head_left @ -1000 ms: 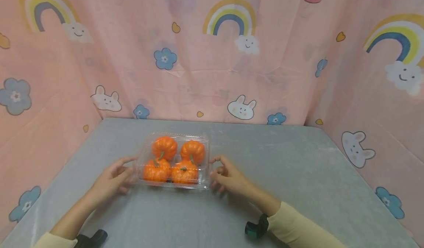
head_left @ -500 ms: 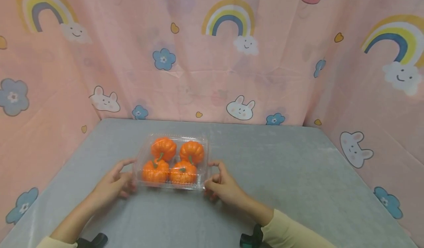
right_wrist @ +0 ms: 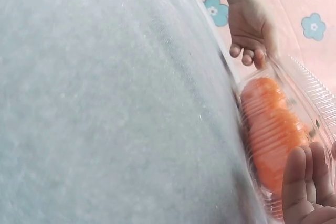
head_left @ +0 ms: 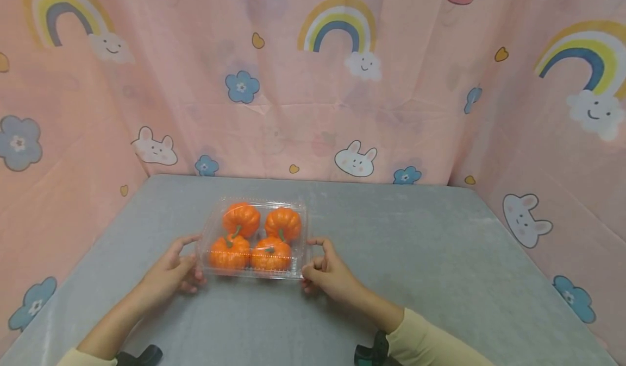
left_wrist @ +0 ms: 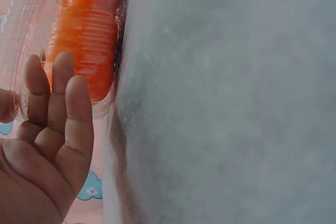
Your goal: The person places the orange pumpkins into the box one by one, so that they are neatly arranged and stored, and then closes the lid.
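A clear plastic clamshell box sits left of the table's middle, its lid down. Inside are several small orange pumpkins with green stems. My left hand is at the box's left side, the index fingertip touching its edge. In the left wrist view, the other fingers of this hand extend beside the ribbed wall. At the right side, my right hand touches the edge with index finger and thumb near the front corner. The right wrist view shows its fingers nearly straight against the box.
A grey table carries the box. Pink printed curtain encloses the back and both sides. Black wrist devices are strapped below both hands.
My right hand has come leftward and nearer until its thumb and index finger meet the box's edge. Over the last half second both hands and the box are nearly still.
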The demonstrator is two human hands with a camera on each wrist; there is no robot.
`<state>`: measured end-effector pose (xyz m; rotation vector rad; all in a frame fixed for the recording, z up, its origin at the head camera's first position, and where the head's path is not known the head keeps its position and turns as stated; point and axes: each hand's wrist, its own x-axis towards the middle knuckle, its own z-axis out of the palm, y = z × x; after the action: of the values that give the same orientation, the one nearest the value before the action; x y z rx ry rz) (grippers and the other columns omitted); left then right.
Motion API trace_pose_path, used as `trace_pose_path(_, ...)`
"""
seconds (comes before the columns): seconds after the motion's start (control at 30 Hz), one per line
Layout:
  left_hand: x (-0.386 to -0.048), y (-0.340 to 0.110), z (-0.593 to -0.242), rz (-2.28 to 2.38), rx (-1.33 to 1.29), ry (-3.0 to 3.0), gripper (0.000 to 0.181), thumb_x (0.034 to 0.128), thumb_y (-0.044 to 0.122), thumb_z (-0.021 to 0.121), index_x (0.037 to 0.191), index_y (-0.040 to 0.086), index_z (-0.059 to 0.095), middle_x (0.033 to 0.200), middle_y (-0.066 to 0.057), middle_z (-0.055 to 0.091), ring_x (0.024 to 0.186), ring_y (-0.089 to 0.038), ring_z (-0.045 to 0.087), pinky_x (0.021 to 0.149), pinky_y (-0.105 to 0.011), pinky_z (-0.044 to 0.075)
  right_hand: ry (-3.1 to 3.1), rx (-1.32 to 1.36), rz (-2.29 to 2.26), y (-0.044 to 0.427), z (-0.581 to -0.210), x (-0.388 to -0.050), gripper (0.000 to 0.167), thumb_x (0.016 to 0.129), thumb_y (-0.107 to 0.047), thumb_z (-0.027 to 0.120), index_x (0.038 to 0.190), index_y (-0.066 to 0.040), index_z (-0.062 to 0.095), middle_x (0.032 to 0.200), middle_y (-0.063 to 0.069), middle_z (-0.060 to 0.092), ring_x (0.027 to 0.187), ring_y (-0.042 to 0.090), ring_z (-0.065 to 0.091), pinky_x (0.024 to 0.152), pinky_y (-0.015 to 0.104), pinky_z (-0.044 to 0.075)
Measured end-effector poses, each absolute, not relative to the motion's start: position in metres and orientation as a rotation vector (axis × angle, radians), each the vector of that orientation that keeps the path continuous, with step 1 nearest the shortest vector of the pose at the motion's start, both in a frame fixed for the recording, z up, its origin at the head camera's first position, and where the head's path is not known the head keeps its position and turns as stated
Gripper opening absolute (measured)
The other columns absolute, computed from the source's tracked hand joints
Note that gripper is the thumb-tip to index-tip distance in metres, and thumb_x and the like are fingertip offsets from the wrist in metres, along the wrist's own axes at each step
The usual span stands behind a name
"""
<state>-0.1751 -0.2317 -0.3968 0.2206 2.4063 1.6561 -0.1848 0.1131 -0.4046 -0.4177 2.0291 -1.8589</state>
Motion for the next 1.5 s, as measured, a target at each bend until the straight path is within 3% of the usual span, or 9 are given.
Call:
trace_pose_path(0.27,-0.1733,-0.2321,-0.3965,1.687,0.255,2.398,0.051,0.1047,0.013,0.036,0.149,0.001,0.014,0.08,-0.007,0.06,0.077,-0.01,0.066,0.066,-0.029,0.057,1.953,-0.435,-1.929,0.1129,-0.4085,-0.1835,0.058,0.091,0.005,0.054,0.137,-0.005,0.02,0.076,0.002,0.06,0.067,0.011,0.062,0.063,0.023,0.056)
trace_pose_path(1.13,-0.1735,-0.2348,-0.3946,1.75,0.347,2.36,0.052,0.1041,0.012,0.039,0.146,-0.008,0.015,0.076,0.0,0.064,0.076,-0.008,0.067,0.067,-0.027,0.058,1.891,-0.402,-1.965,0.1123,-0.4065,-0.1824,0.058,0.091,0.004,0.054,0.137,-0.005,0.02,0.074,0.001,0.06,0.068,0.01,0.061,0.065,0.023,0.056)
trace_pose_path(1.3,-0.1741,-0.2339,-0.3952,1.737,0.343,2.379,0.051,0.1041,0.011,0.038,0.146,-0.008,0.015,0.077,-0.002,0.065,0.076,-0.008,0.068,0.067,-0.027,0.058,1.918,-0.366,-1.945,0.1124,-0.4068,-0.1828,0.059,0.09,0.002,0.056,0.137,-0.006,0.022,0.075,0.0,0.062,0.069,0.011,0.063,0.066,0.024,0.056)
trace_pose_path(1.5,-0.1752,-0.2317,-0.398,1.711,0.213,2.391,0.051,0.1034,0.014,0.039,0.148,0.001,0.018,0.08,-0.007,0.066,0.077,-0.016,0.069,0.068,-0.03,0.059,2.013,-0.309,-1.897,0.1132,-0.4088,-0.1831,0.057,0.089,-0.001,0.059,0.135,-0.009,0.028,0.076,0.0,0.065,0.068,0.012,0.064,0.06,0.025,0.054)
